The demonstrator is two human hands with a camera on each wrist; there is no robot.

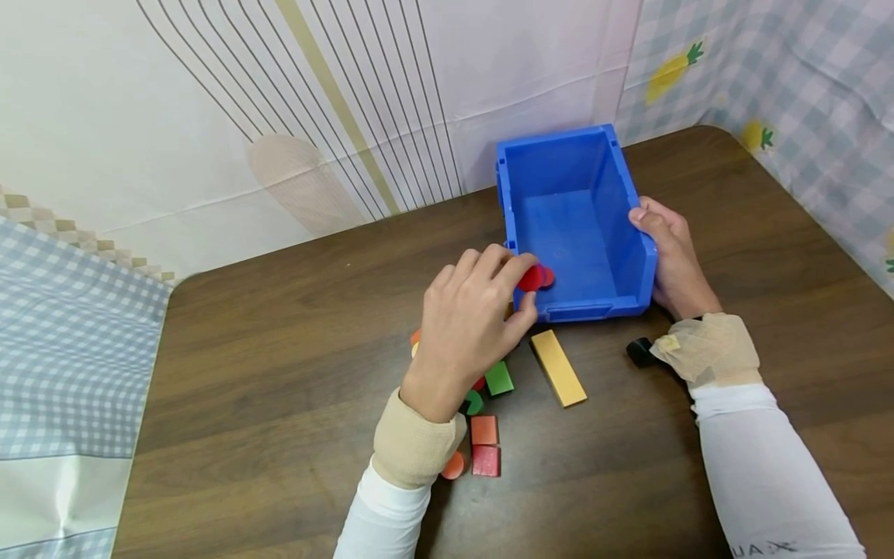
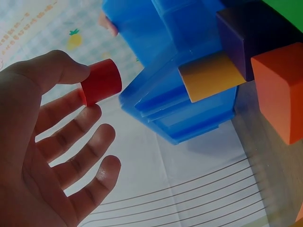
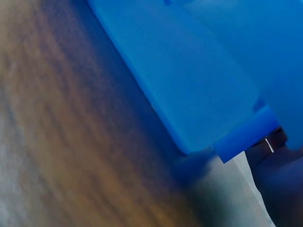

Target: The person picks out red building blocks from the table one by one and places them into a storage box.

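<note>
My left hand (image 1: 469,310) pinches a red cylinder (image 2: 102,82) between thumb and index finger, while its other fingers spread loosely. In the head view the red cylinder (image 1: 530,279) is over the front left corner of a blue plastic bin (image 1: 566,233). A red round patch shows right beside it against the bin's floor. My right hand (image 1: 672,252) grips the bin's right side wall, thumb over the rim. The right wrist view is mostly filled by the blue bin wall (image 3: 180,71).
A long yellow block (image 1: 559,369) lies before the bin. Green (image 1: 499,379), orange (image 1: 484,429) and red (image 1: 486,461) blocks lie below the left hand, which partly hides others. Left wrist view: yellow (image 2: 213,77), dark purple (image 2: 236,42) and orange (image 2: 279,94) blocks near the bin.
</note>
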